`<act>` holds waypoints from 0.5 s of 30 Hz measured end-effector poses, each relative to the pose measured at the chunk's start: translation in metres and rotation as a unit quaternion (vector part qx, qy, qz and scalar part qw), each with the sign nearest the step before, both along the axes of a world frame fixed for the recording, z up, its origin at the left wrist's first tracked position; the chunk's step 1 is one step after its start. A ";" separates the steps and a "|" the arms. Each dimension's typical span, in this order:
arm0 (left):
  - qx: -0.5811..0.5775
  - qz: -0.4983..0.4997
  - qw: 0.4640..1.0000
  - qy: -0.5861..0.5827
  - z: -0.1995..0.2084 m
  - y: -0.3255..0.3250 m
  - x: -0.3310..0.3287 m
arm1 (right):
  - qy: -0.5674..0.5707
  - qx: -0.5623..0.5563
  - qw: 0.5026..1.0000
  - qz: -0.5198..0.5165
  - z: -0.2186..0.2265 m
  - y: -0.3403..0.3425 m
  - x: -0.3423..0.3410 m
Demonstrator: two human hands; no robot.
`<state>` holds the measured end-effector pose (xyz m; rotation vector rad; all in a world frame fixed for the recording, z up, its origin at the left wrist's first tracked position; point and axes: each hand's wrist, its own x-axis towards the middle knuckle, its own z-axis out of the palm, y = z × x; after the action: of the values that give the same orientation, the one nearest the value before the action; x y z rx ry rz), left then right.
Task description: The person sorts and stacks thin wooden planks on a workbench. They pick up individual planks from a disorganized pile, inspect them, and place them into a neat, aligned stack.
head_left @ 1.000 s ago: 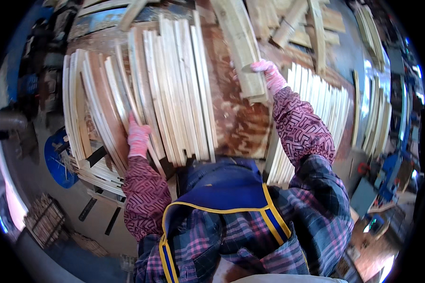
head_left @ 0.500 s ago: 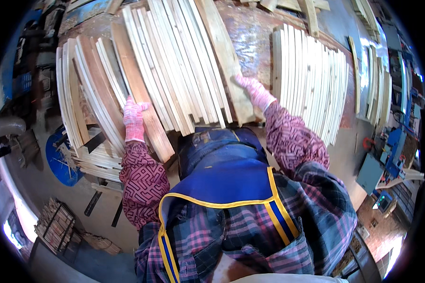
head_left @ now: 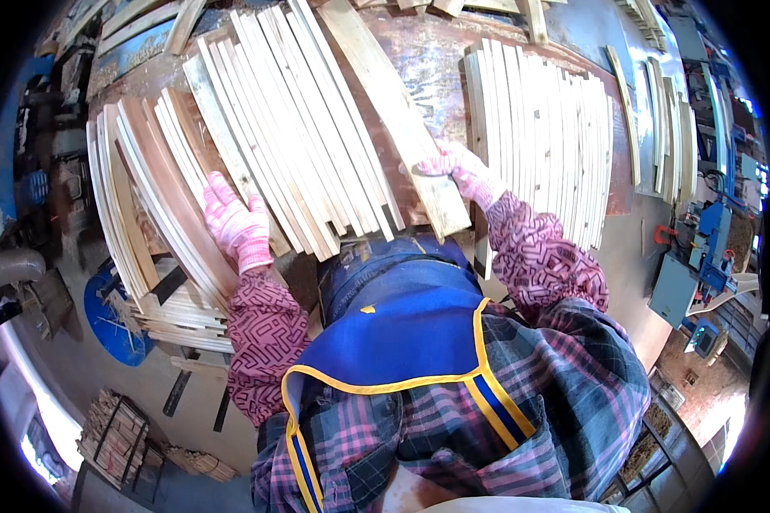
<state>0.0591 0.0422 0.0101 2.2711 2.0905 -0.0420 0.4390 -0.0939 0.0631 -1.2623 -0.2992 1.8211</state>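
Both my hands wear pink knit gloves. My right hand (head_left: pixel 464 173) grips the right edge of a wide pale board (head_left: pixel 392 107) close to its near end. This board lies slanted between two groups of strips. My left hand (head_left: pixel 238 224) is open, its fingers stretched and thumb apart, over the gap between the left group of boards (head_left: pixel 141 175) and the middle row of wooden strips (head_left: pixel 287 128). A pale board (head_left: pixel 218 124) runs along the left side of that middle row, just beyond my left fingertips. Whether the left palm touches wood is hidden.
To the right, a row of narrow strips (head_left: pixel 543 137) lies on the brown worktable (head_left: pixel 436 64). A blue round tub (head_left: pixel 103 321) with scraps stands on the floor at left. Blue machinery (head_left: pixel 701 248) is at right, and a rack of wood (head_left: pixel 115 432) at lower left.
My left hand has come off the brownish board, and its fingers have spread. My right hand has closed on the wide board, whose near end has shifted slightly. The whole view has shifted a little.
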 end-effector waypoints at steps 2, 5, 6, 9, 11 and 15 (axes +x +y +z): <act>-0.084 0.068 0.994 -0.034 -0.010 0.004 0.020 | -0.017 0.006 1.000 -0.002 0.000 -0.009 0.002; -0.085 0.099 0.991 -0.005 -0.048 0.005 0.018 | -0.066 -0.002 0.998 -0.002 -0.003 -0.012 0.003; -0.099 0.102 0.990 -0.004 -0.051 0.007 0.017 | -0.087 -0.011 0.996 -0.008 -0.004 -0.011 0.005; -0.132 0.124 0.983 -0.022 -0.052 0.012 0.015 | -0.120 -0.031 0.990 -0.065 0.004 -0.003 0.015; -0.129 0.159 0.978 -0.042 -0.052 0.021 0.019 | -0.113 0.004 0.986 -0.125 0.005 -0.002 0.027; -0.063 0.188 0.970 -0.144 -0.035 0.027 0.020 | -0.084 0.019 0.976 -0.200 0.020 0.019 0.045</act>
<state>0.0792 0.0693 -0.0254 1.6628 2.2407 0.1555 0.4837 -0.0745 0.0828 -1.3429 -0.1555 1.3666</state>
